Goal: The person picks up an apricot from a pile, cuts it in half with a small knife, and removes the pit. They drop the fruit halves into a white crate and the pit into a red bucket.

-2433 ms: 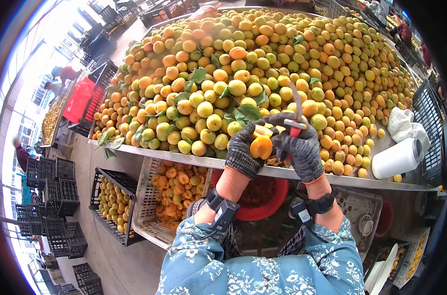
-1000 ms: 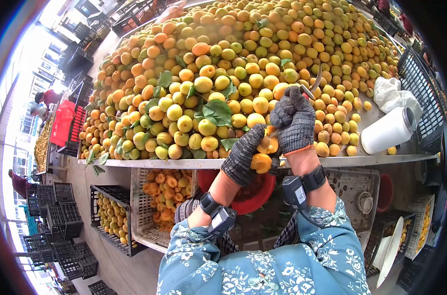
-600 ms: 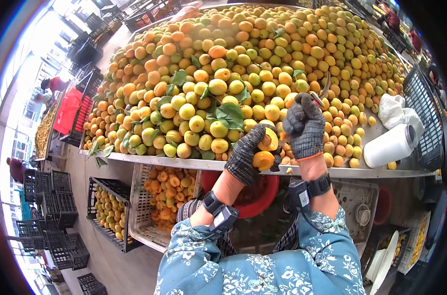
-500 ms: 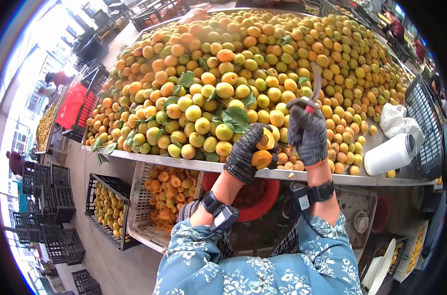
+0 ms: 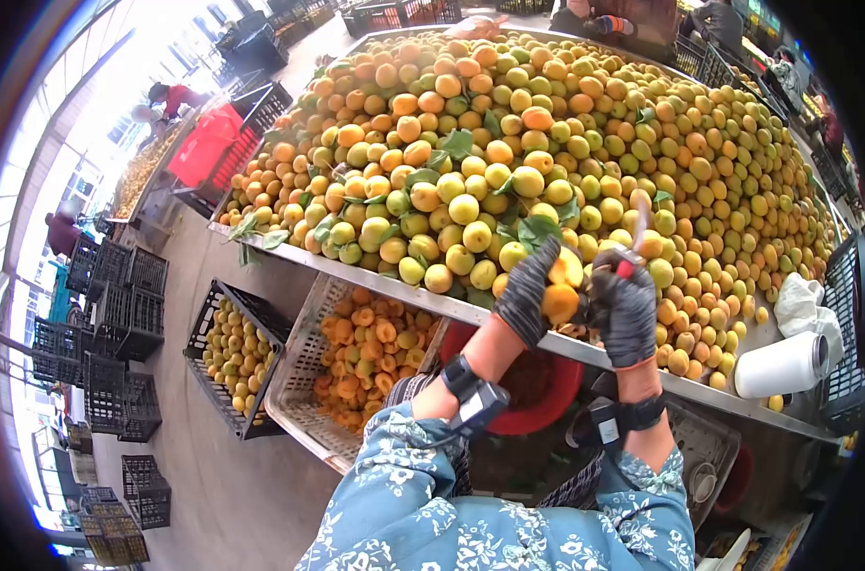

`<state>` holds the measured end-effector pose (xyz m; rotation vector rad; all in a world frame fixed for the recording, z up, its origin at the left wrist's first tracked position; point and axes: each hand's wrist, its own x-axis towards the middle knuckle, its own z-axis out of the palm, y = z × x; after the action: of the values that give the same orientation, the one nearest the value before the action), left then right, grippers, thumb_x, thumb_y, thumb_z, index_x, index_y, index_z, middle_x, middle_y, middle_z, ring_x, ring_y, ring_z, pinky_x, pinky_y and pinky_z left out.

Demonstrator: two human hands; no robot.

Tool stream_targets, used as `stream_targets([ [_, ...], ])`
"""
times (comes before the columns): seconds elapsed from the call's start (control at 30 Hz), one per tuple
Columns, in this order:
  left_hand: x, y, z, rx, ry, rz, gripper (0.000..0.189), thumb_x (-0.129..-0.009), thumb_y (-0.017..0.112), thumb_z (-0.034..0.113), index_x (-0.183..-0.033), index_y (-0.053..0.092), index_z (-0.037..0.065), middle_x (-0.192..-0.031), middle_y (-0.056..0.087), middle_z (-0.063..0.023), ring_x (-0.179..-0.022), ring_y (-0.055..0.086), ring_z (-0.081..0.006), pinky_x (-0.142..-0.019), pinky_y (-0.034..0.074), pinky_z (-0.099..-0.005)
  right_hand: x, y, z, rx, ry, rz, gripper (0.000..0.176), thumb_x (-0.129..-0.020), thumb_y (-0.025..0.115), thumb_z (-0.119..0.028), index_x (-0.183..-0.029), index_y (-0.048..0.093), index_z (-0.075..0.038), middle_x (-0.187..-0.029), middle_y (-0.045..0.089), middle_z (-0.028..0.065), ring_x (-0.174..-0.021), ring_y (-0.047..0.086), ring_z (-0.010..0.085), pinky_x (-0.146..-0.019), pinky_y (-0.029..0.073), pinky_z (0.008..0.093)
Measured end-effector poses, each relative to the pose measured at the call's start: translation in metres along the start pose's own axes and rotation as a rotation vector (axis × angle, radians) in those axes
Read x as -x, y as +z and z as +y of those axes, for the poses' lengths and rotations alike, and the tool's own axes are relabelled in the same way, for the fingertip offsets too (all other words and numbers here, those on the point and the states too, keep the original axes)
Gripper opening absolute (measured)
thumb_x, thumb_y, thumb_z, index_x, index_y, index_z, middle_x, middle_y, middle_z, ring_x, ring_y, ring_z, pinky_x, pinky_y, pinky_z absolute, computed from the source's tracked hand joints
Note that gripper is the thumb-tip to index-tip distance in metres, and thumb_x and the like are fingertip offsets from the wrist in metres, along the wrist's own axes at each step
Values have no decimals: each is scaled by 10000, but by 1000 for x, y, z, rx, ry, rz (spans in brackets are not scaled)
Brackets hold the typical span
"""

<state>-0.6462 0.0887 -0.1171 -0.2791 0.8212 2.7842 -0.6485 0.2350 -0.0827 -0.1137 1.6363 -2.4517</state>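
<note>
Glossy white plastic jar (image 5: 781, 365), ribbed knit gloves (image 5: 626, 314), smooth metal table edge (image 5: 401, 294)

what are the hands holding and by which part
The left hand holds cut fruit by its side; the right hand holds a curved knife by its red handle, mostly hidden in the fist.

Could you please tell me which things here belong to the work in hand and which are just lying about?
Seemingly in use:
cut fruit in the left hand
red-handled curved knife in the right hand
heaped fruit
pale crate of opened fruit

Probably just lying about:
white jar
crumpled white bag
leaves on the heap
</note>
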Motion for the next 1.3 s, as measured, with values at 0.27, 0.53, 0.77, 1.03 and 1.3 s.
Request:
stream_targets([
  [0.27,19,0,50,-221,138,-77,390,-999,449,353,-1166,566,20,-1052,638,-70,-954,625,-147,-858,510,-281,13,1,-20,423,191,-538,168,-644,719,-120,-748,655,-4,-678,605,20,-583,566,106,-548,445,243],
  [0.53,87,-42,133,-251,350,45,440,-944,526,435,-1081,581,21,-836,626,-107,-692,638,-241,-576,557,-380,16,12,-27,414,195,-331,217,-747,696,-119,-949,693,-40,-645,575,-18,-427,449,27,-375,339,181],
  [0.77,159,-177,200,-928,449,512,303,-933,600,261,-1115,581,20,-971,618,-87,-893,595,-187,-785,499,-292,-17,-36,-7,-86,-43,183,158,-812,717,-186,-892,644,-72,-565,512,-33,-344,395,56,-307,283,198],
  [1.03,101,-68,170,-646,477,303,324,-926,597,266,-1149,570,33,-964,672,-125,-842,671,-232,-749,564,-368,-31,-64,-24,-167,-140,452,136,-821,710,-144,-914,624,-95,-611,519,-27,-385,415,63,-300,284,192],
  [1.3,-30,35,102,-628,328,110,205,-870,672,178,-1028,639,51,-847,660,-21,-694,615,-108,-617,511,-230,-24,-66,-24,-133,-135,499,126,-837,696,-166,-891,610,-90,-594,514,-30,-361,397,73,-304,289,207],
])
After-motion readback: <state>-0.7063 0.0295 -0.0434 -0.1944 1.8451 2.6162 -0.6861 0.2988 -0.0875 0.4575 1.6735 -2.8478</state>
